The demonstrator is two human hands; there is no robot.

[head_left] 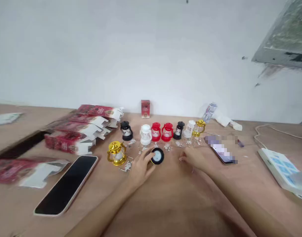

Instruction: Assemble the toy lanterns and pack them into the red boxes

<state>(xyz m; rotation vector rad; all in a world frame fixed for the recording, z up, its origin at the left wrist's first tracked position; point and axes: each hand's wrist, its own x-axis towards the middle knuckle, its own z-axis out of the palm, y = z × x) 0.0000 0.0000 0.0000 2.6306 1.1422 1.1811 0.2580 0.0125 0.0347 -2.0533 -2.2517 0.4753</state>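
Note:
My left hand [140, 167] has its fingers around a small lantern [157, 156]. The lantern's round base, with a black rim and a pale centre, faces me, and most of its body is hidden. To the right, my right hand [192, 158] hovers low by the table, fingers curled in; whatever they pinch, if anything, is too small to see. A gold lantern [117, 153] stands left of my left hand. Behind both hands runs a row with a black lantern [126, 131], a white lantern [146, 135], a red lantern [167, 132] and several others.
Small metal parts [168, 147] lie before the lanterns. Several red-and-white boxes [91, 126] are piled at left, near a dark phone [67, 186]. One red box [145, 109] stands by the wall. Another phone [221, 152], a bottle [210, 112] and a power strip [281, 169] are at right.

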